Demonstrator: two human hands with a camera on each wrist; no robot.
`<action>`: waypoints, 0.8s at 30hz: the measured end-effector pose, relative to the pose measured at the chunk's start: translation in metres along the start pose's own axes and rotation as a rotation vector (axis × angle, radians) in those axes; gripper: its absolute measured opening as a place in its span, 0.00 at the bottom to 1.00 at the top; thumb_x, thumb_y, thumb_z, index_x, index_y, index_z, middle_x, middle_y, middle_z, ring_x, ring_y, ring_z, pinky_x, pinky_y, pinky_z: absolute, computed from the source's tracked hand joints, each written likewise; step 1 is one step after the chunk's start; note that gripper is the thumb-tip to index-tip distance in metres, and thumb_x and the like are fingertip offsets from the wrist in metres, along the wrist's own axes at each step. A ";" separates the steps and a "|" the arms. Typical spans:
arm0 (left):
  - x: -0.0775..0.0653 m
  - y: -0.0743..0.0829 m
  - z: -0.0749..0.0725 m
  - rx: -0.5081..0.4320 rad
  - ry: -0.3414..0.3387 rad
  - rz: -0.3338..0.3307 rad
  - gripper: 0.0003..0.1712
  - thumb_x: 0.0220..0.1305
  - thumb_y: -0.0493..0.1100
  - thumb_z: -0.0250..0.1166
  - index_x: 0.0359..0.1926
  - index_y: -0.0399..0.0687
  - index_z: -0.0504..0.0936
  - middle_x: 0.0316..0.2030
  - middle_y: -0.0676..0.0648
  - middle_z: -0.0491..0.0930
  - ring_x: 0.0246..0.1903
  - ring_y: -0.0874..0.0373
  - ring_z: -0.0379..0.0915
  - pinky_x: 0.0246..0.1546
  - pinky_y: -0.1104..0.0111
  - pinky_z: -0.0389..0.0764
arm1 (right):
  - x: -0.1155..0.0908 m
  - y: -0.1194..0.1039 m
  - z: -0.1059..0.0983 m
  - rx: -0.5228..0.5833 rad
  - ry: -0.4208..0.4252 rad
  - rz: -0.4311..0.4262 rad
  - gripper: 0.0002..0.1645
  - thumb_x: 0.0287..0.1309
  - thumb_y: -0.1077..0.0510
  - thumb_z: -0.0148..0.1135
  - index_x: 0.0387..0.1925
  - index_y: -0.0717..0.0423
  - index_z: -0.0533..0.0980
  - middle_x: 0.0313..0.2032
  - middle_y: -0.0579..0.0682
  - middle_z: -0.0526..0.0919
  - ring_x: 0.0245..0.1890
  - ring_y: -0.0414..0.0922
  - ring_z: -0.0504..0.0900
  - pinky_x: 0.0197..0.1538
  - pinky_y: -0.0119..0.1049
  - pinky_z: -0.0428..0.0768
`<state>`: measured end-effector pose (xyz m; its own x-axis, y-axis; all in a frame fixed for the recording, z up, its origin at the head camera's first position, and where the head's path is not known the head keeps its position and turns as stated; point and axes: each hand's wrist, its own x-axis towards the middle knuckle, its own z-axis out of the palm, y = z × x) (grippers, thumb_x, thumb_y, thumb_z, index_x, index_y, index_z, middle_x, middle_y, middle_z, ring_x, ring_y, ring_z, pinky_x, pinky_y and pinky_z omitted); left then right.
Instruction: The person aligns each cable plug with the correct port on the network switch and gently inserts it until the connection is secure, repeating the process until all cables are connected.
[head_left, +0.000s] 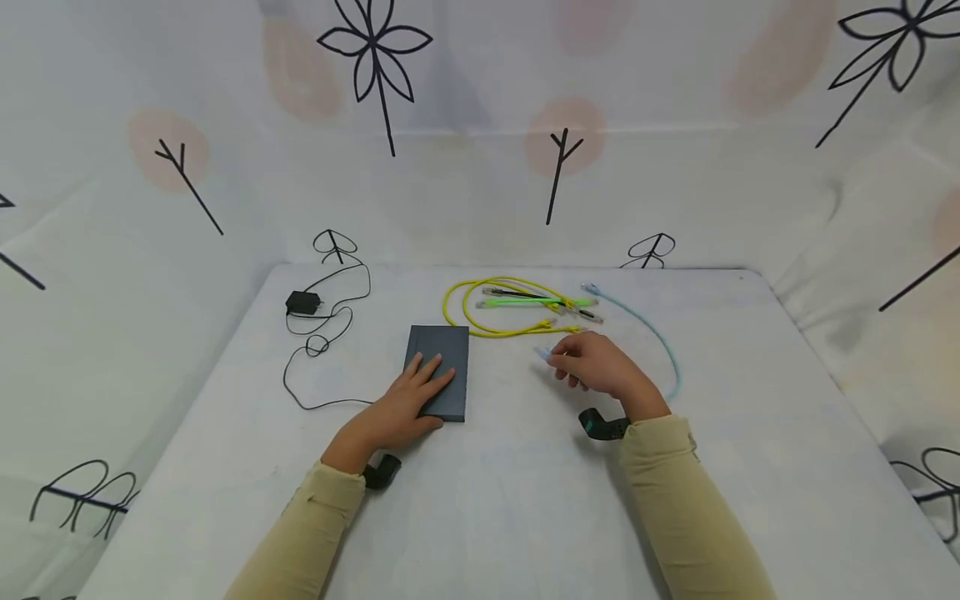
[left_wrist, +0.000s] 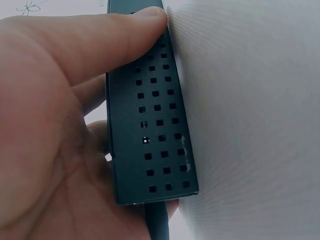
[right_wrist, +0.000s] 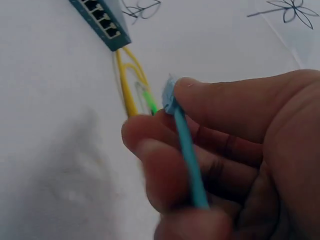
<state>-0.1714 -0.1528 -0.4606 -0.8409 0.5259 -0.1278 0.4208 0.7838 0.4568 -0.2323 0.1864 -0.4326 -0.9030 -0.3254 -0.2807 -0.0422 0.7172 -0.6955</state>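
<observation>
My left hand (head_left: 397,408) spreads its fingers over the top of a dark network switch (head_left: 450,392). In the left wrist view the thumb lies across the vented side of the switch (left_wrist: 155,125), holding it, and a black lead leaves its end. Several ports on the switch (right_wrist: 102,20) show in the right wrist view. My right hand (head_left: 596,364) is raised to the right of the switch, pinching one plug (right_wrist: 170,95) of a light blue network cable (right_wrist: 189,155) between thumb and fingers. That cable's other plug (head_left: 591,288) lies at the back of the table.
Behind the switch lie looped yellow cables (head_left: 480,287), a green cable (head_left: 525,303) and black cables (head_left: 506,292). A black power adapter (head_left: 302,302) with a thin tangled lead (head_left: 300,407) sits at the back left. Patterned white cloth (head_left: 480,200) stands behind the white table (head_left: 480,517).
</observation>
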 end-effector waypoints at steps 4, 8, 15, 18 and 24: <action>0.001 0.002 -0.003 -0.007 -0.006 -0.001 0.43 0.67 0.51 0.62 0.76 0.57 0.52 0.78 0.46 0.40 0.76 0.41 0.25 0.71 0.42 0.49 | -0.002 -0.003 0.008 -0.088 -0.020 -0.011 0.18 0.67 0.44 0.55 0.45 0.52 0.78 0.27 0.46 0.84 0.25 0.45 0.75 0.30 0.37 0.71; 0.001 0.002 -0.003 -0.002 -0.015 0.003 0.43 0.67 0.51 0.62 0.76 0.56 0.52 0.78 0.45 0.39 0.76 0.40 0.25 0.71 0.42 0.49 | -0.002 -0.006 0.017 -0.125 -0.037 -0.045 0.16 0.68 0.46 0.54 0.42 0.52 0.80 0.26 0.44 0.84 0.28 0.44 0.73 0.31 0.36 0.70; 0.001 -0.002 -0.002 0.010 -0.009 -0.002 0.43 0.67 0.52 0.62 0.76 0.60 0.51 0.78 0.48 0.39 0.76 0.42 0.25 0.72 0.43 0.49 | -0.002 -0.011 0.028 -0.111 -0.055 -0.103 0.12 0.67 0.50 0.57 0.36 0.51 0.83 0.27 0.43 0.84 0.27 0.42 0.75 0.31 0.35 0.72; 0.002 -0.004 -0.001 0.012 -0.003 0.005 0.43 0.67 0.52 0.62 0.77 0.59 0.51 0.78 0.47 0.39 0.76 0.41 0.25 0.72 0.42 0.49 | -0.002 -0.013 0.033 -0.101 -0.065 -0.125 0.11 0.67 0.51 0.57 0.36 0.50 0.82 0.25 0.43 0.83 0.24 0.42 0.75 0.29 0.35 0.72; 0.001 -0.001 -0.001 0.005 -0.005 0.006 0.43 0.67 0.51 0.62 0.77 0.58 0.51 0.78 0.46 0.39 0.76 0.41 0.25 0.71 0.42 0.48 | -0.005 -0.018 0.047 -0.085 -0.128 -0.119 0.09 0.66 0.54 0.57 0.33 0.52 0.80 0.20 0.45 0.81 0.16 0.42 0.75 0.24 0.36 0.75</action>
<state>-0.1730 -0.1539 -0.4602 -0.8369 0.5319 -0.1291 0.4272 0.7822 0.4535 -0.2073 0.1459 -0.4496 -0.8278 -0.4832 -0.2851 -0.1866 0.7164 -0.6723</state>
